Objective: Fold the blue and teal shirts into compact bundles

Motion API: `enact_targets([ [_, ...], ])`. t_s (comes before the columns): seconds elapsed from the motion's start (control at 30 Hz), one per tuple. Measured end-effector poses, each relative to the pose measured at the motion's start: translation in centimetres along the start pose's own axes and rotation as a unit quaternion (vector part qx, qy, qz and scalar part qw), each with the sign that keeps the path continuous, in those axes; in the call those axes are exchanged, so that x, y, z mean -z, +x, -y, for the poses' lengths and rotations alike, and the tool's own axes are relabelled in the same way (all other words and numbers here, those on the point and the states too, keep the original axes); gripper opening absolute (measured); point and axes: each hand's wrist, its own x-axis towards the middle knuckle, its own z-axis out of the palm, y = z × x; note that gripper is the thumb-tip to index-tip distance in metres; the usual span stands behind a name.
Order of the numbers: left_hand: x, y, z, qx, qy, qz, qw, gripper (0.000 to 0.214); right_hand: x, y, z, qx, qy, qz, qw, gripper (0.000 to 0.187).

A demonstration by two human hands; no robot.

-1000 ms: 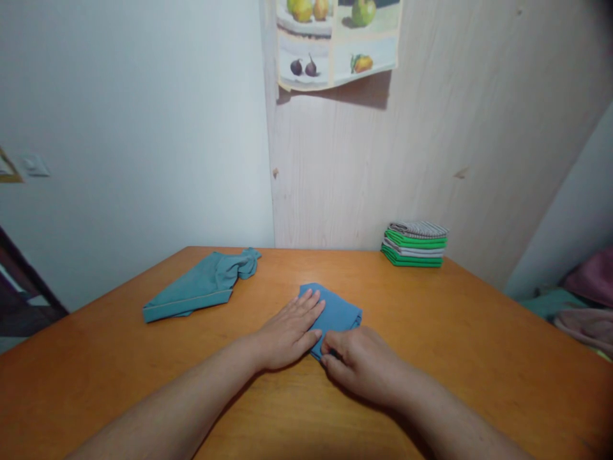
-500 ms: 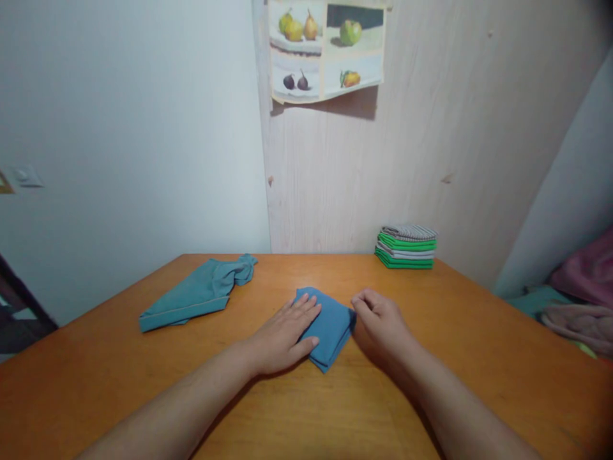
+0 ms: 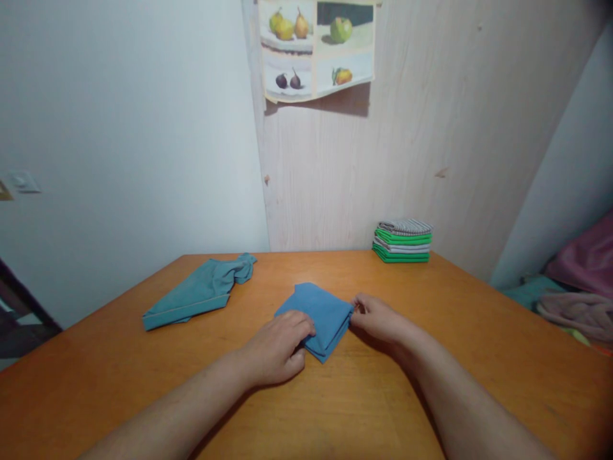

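Observation:
A folded blue cloth (image 3: 322,314) lies on the table in front of me, its layers showing along the lower right edge. My left hand (image 3: 280,345) rests at its left side, fingers curled together over that edge; the cloth beneath the hand is hidden. At the cloth's right corner, my right hand (image 3: 376,319) is closed in a pinch, thumb and fingertips on the fabric.
A teal garment (image 3: 191,294), partly folded with one end bunched, lies on the left of the wooden table (image 3: 306,409). At the back right stands a neat stack of folded green, grey and striped cloths (image 3: 402,241). Fabrics (image 3: 579,313) lie off to the right.
My left hand has slid back and left, its flat fingers now curled. More of the cloth shows at its left. My right hand has shifted slightly, staying at the right corner.

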Motion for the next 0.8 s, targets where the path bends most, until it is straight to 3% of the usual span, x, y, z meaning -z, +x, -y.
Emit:
enact_targets([
  [0.1, -0.1, 0.0, 0.0, 0.008, 0.006, -0.001, 1.000, 0.043, 0.5, -0.2, 0.6, 0.015, -0.026, 0.012, 0.999, 0.019],
  [0.2, -0.2, 0.1, -0.1, 0.012, 0.008, 0.001, 1.000, 0.040, 1.1, -0.7, 2.1, 0.072, -0.065, -0.043, 0.994, 0.027],
  [0.27, -0.2, 0.0, -0.2, 0.015, 0.009, -0.001, 1.000, 0.039, 1.3, -1.4, 3.5, 0.126, -0.067, -0.052, 0.988, 0.021],
  [0.37, -0.3, 0.0, -0.4, 0.022, 0.011, -0.001, 1.000, 0.036, 1.0, -3.1, 5.4, 0.177, -0.047, 0.037, 0.982, 0.014],
  [0.47, -0.4, -0.1, -0.6, 0.031, 0.011, 0.004, 0.999, 0.037, 0.4, -4.7, 6.8, 0.210, -0.075, 0.113, 0.968, 0.021],
  [0.7, -0.5, -0.1, -0.5, 0.031, 0.015, 0.004, 0.999, 0.038, -0.5, -6.0, 7.5, 0.259, -0.195, 0.117, 0.939, 0.012],
  [0.8, -0.6, -0.2, -0.4, 0.030, 0.008, -0.003, 1.000, 0.037, -1.2, -6.1, 7.4, 0.279, -0.231, 0.090, 0.928, 0.009],
])
